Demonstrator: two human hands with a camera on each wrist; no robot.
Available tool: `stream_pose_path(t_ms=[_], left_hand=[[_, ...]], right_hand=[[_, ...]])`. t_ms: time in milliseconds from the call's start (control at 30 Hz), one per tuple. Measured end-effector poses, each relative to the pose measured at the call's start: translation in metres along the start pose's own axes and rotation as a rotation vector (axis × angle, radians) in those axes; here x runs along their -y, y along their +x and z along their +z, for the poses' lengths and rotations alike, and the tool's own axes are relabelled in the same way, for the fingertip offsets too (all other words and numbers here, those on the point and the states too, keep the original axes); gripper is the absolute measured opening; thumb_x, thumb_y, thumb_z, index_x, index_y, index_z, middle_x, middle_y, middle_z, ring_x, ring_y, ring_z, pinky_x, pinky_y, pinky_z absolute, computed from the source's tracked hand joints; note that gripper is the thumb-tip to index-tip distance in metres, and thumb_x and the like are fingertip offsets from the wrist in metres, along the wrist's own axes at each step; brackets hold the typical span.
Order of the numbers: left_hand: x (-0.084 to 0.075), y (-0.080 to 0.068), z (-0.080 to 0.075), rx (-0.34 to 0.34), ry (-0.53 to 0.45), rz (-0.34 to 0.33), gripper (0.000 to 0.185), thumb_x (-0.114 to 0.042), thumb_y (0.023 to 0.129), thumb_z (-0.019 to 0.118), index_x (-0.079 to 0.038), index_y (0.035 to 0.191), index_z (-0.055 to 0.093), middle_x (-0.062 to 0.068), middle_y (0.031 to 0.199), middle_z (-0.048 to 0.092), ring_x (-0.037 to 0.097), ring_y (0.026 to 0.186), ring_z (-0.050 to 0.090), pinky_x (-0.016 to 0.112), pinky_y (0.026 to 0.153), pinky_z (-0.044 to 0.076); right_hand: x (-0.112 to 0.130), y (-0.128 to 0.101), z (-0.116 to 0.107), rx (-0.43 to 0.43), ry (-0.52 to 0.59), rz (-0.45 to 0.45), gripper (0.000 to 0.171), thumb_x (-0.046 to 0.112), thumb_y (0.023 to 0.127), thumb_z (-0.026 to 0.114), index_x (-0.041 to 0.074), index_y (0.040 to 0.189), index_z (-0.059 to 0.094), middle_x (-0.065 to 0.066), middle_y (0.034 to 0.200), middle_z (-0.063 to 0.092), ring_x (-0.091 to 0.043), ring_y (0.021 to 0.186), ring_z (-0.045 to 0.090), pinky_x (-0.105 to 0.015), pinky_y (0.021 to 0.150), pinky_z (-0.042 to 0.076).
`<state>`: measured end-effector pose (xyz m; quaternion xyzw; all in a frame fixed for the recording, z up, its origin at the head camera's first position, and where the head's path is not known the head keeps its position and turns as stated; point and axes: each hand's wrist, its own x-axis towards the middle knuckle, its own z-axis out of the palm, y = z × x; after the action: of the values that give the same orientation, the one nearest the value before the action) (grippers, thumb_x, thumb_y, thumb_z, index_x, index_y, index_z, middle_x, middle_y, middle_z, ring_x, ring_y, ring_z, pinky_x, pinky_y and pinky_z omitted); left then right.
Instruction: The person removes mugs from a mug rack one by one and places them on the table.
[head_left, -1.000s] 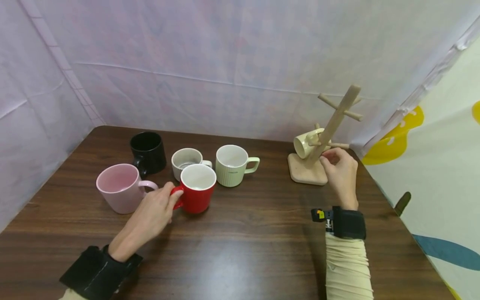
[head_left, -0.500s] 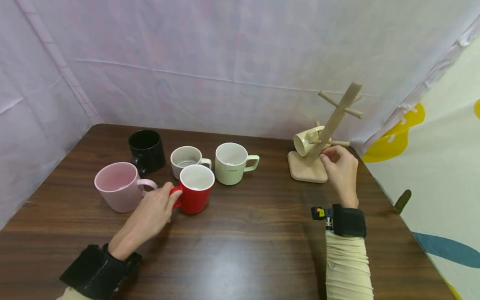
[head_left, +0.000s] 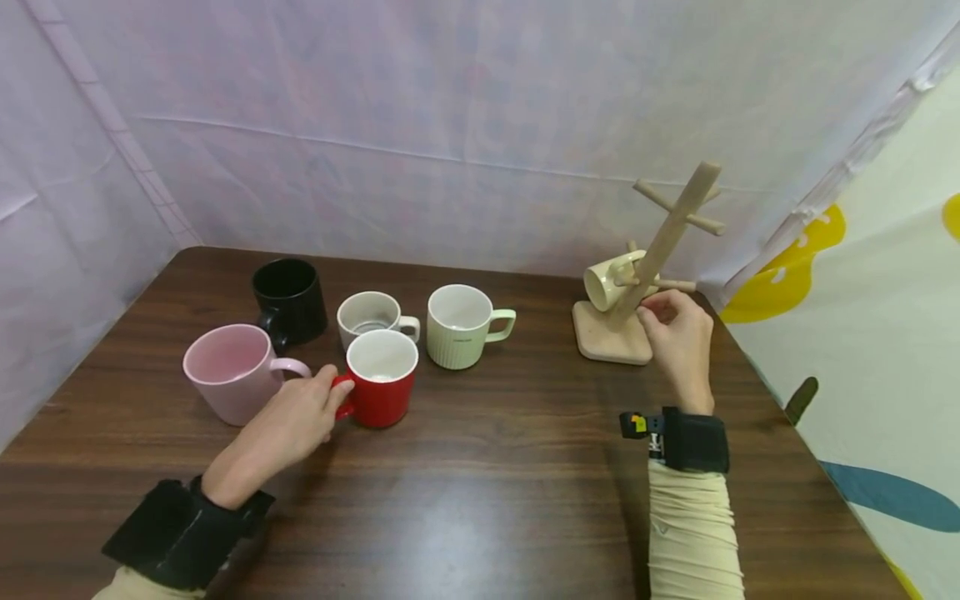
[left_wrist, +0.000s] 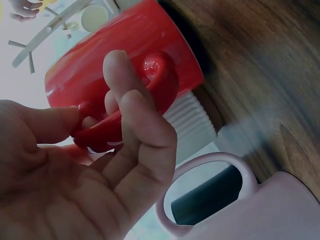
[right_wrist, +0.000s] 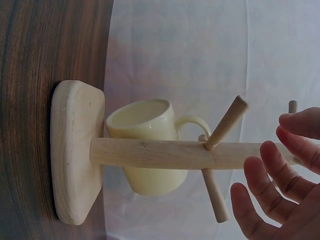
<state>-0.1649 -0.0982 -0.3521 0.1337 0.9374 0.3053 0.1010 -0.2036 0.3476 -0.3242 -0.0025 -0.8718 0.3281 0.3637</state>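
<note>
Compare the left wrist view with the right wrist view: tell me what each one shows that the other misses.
Only the left wrist view shows the left hand gripping the red mug by its handle, with the pink mug and a ribbed pale green mug beside it. Only the right wrist view shows the right hand, fingers loosely spread and holding nothing, close to the pegs. Both show the wooden mug tree with the cream mug hanging on it, and the dark wooden table.

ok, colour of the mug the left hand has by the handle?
Red. The left hand pinches the handle of the red mug, clearest in the left wrist view.
</note>
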Motion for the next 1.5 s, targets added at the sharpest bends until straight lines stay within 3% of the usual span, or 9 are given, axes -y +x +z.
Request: stream_pose_path(t_ms=[533, 833, 1200, 1333, 1500], left_hand=[[-0.0010, 0.0011, -0.0010, -0.006, 0.037, 0.015, 0.021, -0.019, 0.107, 0.050, 0.002, 0.105, 0.050, 0.006, 0.071, 0.055, 0.018, 0.057, 0.054, 0.034, 0.056, 0.045], [0.0015, 0.0003, -0.0006, 0.012, 0.054, 0.002, 0.022, -0.020, 0.107, 0.051, 0.002, 0.106, 0.051, 0.006, 0.072, 0.055, 0.018, 0.060, 0.054, 0.034, 0.057, 0.045], [0.0081, -0.0012, 0.0013, -0.048, 0.127, 0.056, 0.020, -0.018, 0.105, 0.052, 0.001, 0.100, 0.052, 0.004, 0.068, 0.052, 0.021, 0.061, 0.052, 0.039, 0.059, 0.046], [0.0071, -0.0026, 0.0001, -0.056, 0.167, 0.048, 0.020, -0.020, 0.105, 0.054, -0.001, 0.100, 0.054, 0.004, 0.068, 0.051, 0.023, 0.062, 0.052, 0.041, 0.059, 0.046], [0.0067, -0.0041, -0.0012, -0.113, 0.228, 0.073, 0.020, -0.022, 0.102, 0.058, -0.002, 0.097, 0.059, 0.003, 0.070, 0.053, 0.027, 0.067, 0.056, 0.047, 0.060, 0.048]], right_hand=[[-0.0003, -0.0003, -0.0004, 0.015, -0.006, 0.009, 0.007, -0.003, 0.089, 0.067, -0.009, 0.092, 0.069, -0.025, 0.089, 0.069, -0.010, 0.075, 0.054, -0.023, 0.070, 0.040], [-0.0004, -0.0010, -0.0015, 0.018, -0.007, 0.010, 0.007, -0.001, 0.090, 0.066, -0.008, 0.093, 0.069, -0.024, 0.088, 0.070, 0.003, 0.072, 0.050, -0.022, 0.069, 0.040], [0.0024, -0.0009, -0.0002, 0.017, 0.001, 0.019, 0.007, -0.002, 0.091, 0.067, -0.008, 0.093, 0.069, -0.023, 0.088, 0.069, -0.002, 0.073, 0.052, -0.023, 0.069, 0.040], [0.0013, -0.0007, -0.0003, 0.017, -0.005, 0.025, 0.008, -0.001, 0.090, 0.067, -0.008, 0.093, 0.070, -0.023, 0.087, 0.070, -0.001, 0.073, 0.052, -0.023, 0.069, 0.040], [-0.0034, 0.0005, -0.0003, 0.013, -0.015, 0.031, 0.010, 0.000, 0.090, 0.067, -0.008, 0.093, 0.071, -0.023, 0.085, 0.069, 0.002, 0.070, 0.050, -0.023, 0.068, 0.039]])
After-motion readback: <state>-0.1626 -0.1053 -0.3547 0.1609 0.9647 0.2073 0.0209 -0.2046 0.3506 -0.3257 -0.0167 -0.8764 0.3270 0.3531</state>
